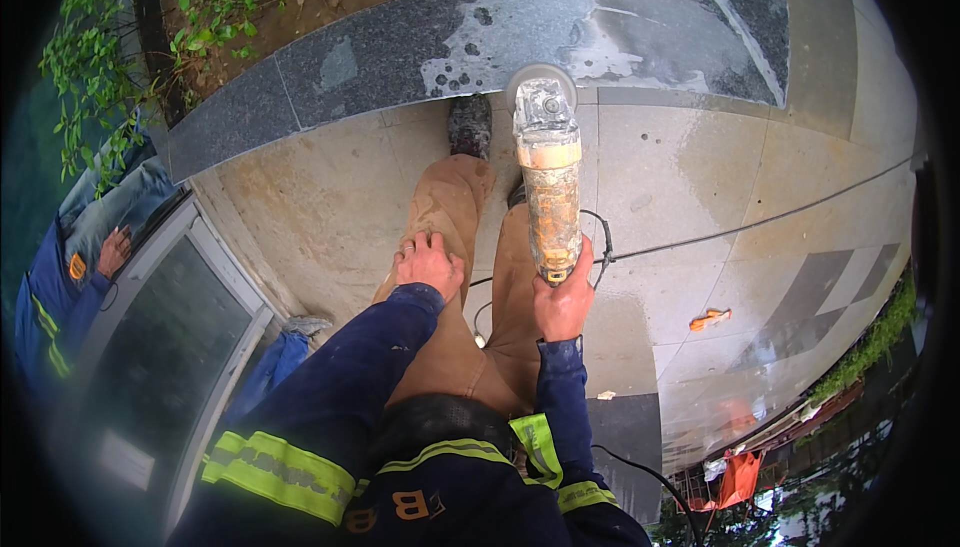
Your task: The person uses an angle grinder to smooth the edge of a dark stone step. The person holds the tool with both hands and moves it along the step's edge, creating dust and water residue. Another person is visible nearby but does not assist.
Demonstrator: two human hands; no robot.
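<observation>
Paving [670, 167]: pale tiles, damp patches around 2 and 4 o'clock; probably slick underfoot. Ledge [390, 57]: dark stone, arcing from 10 to 2, whitish wet smears between 12 and 1. Window [180, 327] between 8 and 9; shrub [90, 57] at 10. Outdoors, daylight.

Grinder [553, 197]: just past 1 o'clock, head pointing to 12. Orange body, caked with pale residue. Judgement: stiff shell, fairly heavy, weight toward the metal head, slippery where wet. Best hold: rear of the barrel, second hand just behind the head, fingers clear of the disc.

Right hand [565, 299], toward 4: wrapped around the grinder's rear end. Left hand [430, 265], near centre, toward 8: fingers loosely spread on the left trouser leg, gripping no tool.

Disc [542, 71]: overlaps the ledge's near edge in view; contact cannot be told. Likely brittle. Thin cord [720, 236] runs toward 3. Orange scrap [710, 320] past 3.
</observation>
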